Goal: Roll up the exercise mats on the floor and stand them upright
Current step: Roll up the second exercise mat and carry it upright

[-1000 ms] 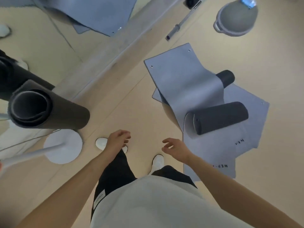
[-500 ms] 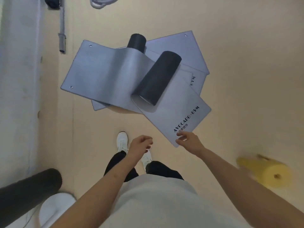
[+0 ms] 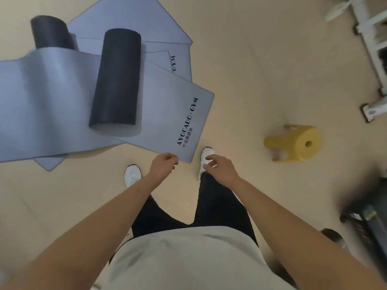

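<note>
Several grey mats lie overlapped on the beige floor at the upper left. The top one, printed "AVOCADO·GYM", is partly rolled into a dark roll. A second dark roll lies behind it, with a long grey mat draped across in front. My left hand hangs over the printed mat's near corner, fingers curled in, holding nothing. My right hand is just right of that corner, fingers loosely apart and empty. I am standing, so both hands are well above the floor.
A yellow plastic stool lies on its side to the right. A white frame stands at the far right edge, with dark blurred equipment below it. My white shoes stand at the mat's edge.
The view has swung and I have stepped closer, so the mats now fill the upper left. The upright dark roll and white base have left the view. Both hands stay empty.
</note>
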### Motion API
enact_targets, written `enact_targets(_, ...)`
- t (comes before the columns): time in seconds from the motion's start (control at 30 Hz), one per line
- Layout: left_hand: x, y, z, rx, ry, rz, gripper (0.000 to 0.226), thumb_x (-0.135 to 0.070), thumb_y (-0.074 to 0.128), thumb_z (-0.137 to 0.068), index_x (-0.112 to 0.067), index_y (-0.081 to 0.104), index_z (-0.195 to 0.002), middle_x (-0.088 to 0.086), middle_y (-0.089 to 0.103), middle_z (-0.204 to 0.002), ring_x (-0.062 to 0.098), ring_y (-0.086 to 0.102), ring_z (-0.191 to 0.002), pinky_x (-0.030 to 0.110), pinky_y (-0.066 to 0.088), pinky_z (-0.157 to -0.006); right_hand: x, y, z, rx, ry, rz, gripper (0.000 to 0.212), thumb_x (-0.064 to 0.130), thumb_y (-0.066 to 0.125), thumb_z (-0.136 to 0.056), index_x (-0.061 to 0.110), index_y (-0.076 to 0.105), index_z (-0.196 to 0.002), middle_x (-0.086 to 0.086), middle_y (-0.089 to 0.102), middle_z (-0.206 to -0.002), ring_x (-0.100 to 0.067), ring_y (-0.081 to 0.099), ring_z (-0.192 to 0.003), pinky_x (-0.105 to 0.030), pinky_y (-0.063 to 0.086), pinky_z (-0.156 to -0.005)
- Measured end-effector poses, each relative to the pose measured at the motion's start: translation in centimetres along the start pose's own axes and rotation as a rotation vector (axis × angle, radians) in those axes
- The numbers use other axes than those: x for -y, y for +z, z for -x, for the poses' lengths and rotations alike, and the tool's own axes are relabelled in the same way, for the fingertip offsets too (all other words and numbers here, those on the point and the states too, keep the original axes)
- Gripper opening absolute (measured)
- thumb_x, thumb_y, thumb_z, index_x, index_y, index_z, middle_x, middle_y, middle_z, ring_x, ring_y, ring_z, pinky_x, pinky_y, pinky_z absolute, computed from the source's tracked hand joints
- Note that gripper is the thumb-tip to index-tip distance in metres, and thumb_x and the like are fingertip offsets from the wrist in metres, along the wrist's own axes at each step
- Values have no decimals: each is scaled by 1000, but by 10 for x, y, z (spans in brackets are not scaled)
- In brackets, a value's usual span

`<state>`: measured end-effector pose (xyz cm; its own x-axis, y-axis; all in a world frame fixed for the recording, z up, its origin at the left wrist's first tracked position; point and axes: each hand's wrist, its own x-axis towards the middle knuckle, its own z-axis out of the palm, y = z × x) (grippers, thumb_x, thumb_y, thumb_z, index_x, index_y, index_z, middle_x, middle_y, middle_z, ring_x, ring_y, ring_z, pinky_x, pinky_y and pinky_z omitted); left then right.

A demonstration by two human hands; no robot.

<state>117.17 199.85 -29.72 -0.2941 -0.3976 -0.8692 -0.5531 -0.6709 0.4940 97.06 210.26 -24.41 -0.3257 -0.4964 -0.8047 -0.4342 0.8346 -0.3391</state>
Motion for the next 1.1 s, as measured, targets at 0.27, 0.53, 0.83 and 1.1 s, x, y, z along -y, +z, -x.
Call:
enact_targets(0.27, -24, 91, -155, -188, -48, -169, 22, -39, 68, -88, -26, 72, -106, -5, 73, -103, 21, 69, -97, 38, 53, -90, -81, -89, -198, 132, -95, 139, 38, 37, 63, -99, 20, 63, -133, 5, 66, -106, -16, 60, -99, -24, 36, -82)
enact_targets(0.53, 40, 206, -289, -366, -119, -154, 30, -41, 67, -92, -27, 67, -118, -9, 69, -106, 17, 64, -99, 37, 51, -94, -169, -97, -382, 254, -195, 380, 38, 36, 62, -98, 18, 64, -132, -3, 71, -118, -24, 62, -114, -31, 43, -96)
enact_targets(0.83, 144, 299, -437, -557, -45, -329, 47, -47, 67, -92, -26, 58, -133, -6, 66, -122, 20, 61, -112, 35, 46, -86, -255, -32, -552, 278, -384, 637, 53, 39, 64, -97, 22, 51, -146, -4, 63, -133, -25, 59, -122, -30, 40, -100)
enact_targets(1.1, 218, 309, -594, -687, 21, -789, 78, -54, 75, -81, -18, 45, -143, 9, 45, -153, 34, 40, -140, 49, 41, -108, -276, 34, -708, 186, -945, 1095, 84, 51, 72, -88, 22, 34, -157, -11, 33, -161, -37, 31, -144, -51, 33, -112)
